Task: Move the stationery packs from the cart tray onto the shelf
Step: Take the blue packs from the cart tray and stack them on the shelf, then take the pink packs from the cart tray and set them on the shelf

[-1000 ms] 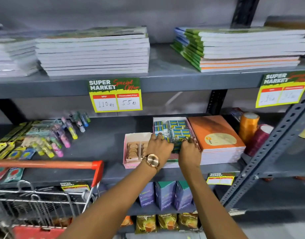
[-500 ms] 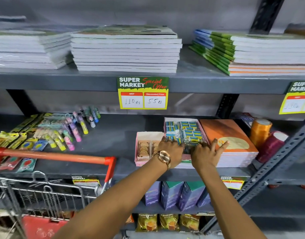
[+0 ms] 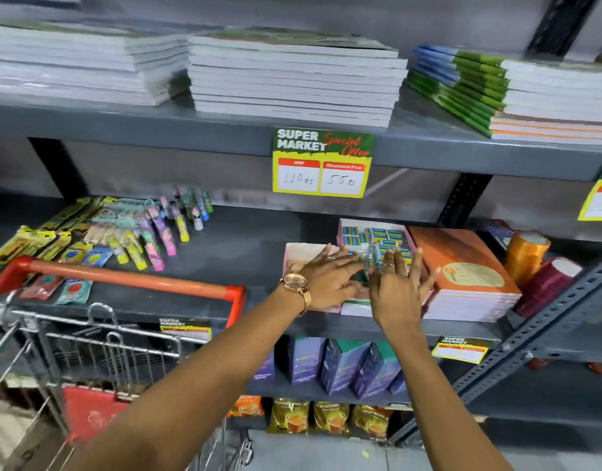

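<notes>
Both the left hand (image 3: 327, 278) and the right hand (image 3: 400, 292) hover spread wide, empty, over the stationery packs (image 3: 374, 241) lying in a box on the shelf (image 3: 245, 243). A careless brush might knock packs loose. The orange notebook stack (image 3: 462, 270) crowds the right side; the cart (image 3: 123, 280) stands close on the left.

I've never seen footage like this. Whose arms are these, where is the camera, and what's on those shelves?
No machine here: a person wears a camera on the head, looking down at their own arms. The left hand, with a wristwatch, and the right hand are spread open over a box of small blue stationery packs on the middle shelf; neither hand clearly grips anything. Beside the box lies an orange notebook stack. Notebook piles sit above. The shopping cart is at lower left.
</notes>
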